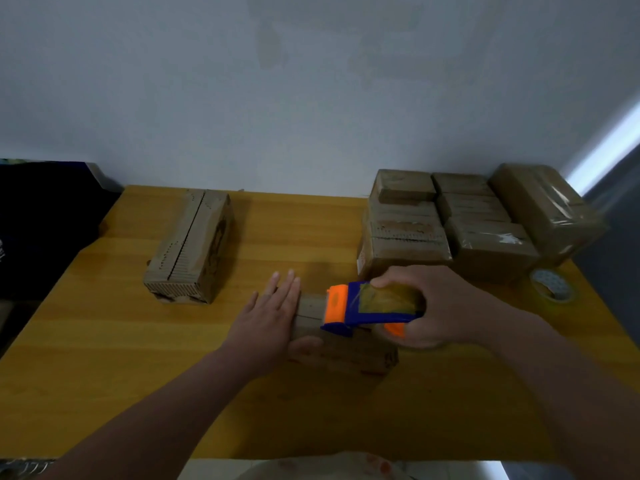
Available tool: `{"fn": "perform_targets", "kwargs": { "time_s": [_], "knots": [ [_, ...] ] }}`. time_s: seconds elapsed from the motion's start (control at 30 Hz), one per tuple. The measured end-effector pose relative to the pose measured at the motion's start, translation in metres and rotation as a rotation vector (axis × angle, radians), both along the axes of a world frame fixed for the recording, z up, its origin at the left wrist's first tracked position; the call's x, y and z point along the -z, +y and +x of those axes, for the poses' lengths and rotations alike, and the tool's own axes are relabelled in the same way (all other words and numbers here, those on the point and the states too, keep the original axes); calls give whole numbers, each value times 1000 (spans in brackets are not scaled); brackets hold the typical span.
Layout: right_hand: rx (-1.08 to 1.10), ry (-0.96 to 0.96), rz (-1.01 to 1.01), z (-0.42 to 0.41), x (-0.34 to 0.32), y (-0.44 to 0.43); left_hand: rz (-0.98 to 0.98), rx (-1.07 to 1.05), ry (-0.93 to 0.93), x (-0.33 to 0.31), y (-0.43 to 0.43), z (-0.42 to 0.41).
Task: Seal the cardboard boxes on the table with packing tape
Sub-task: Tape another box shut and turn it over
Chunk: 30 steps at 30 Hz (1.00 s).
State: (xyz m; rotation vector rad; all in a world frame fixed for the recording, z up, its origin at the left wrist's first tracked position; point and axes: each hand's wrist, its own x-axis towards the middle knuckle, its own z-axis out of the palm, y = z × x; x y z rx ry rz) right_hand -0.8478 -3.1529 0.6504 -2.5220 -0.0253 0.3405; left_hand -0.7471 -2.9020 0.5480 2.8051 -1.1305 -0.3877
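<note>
At the far left a dark bundle [41, 220] is lying beside the worktop [104, 358], its white marks too blurred to read; next, an unsealed box [188, 247] is waiting with its seam gaping, the dark print on its side illegible; I am pressing my left hand [266, 317] flat, fingers [287, 289] straight and holding nothing, on the left end of the box in front of me [346, 355]; the blue and orange tape dispenser [363, 306] is resting nose-down on that box's top, my right hand [440, 306] gripping it, curled round its body; I judge I am laying a strip, so the next move is calling for a steady draw along the seam, then a cut; taped boxes [450, 223] are standing stacked at the right, a spare tape roll [552, 285] just beside them.
</note>
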Motion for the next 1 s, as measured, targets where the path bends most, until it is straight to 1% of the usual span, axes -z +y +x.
{"fn": "perform_targets", "kwargs": {
  "time_s": [0.1, 0.17, 0.23, 0.33, 0.5, 0.53, 0.6, 0.63, 0.7, 0.8, 0.9, 1.0],
  "knots": [
    [19, 66, -69, -12, 0, -11, 40, 16, -25, 0, -1, -1],
    [3, 51, -140, -12, 2, -9, 58, 24, -46, -2, -2, -1],
    [0, 24, -158, -9, 3, -6, 89, 30, -85, -5, -3, -4],
    [14, 9, -154, -8, 6, -7, 93, 9, -131, -9, -9, -15],
    [30, -36, -109, -9, 13, -10, 50, 51, -36, -4, -29, -40],
    [34, -49, -99, -9, 15, -11, 38, 61, -55, -1, -30, -40],
    [38, -69, -86, -9, 16, -11, 5, 88, -162, 0, -30, -38],
    [42, -79, -84, -8, 16, -10, 4, 99, -188, 2, -27, -35],
    [54, -94, -71, -4, 17, -7, 17, 118, -173, 5, -23, -28],
    [79, -116, -40, 4, 21, 2, 6, 145, -223, 0, -16, -11],
    [103, -155, -39, 17, 25, 20, 16, 186, -172, 0, 2, 15],
    [119, -166, -50, 29, 24, 36, 102, 218, -156, -1, 14, 34]
  ]
}}
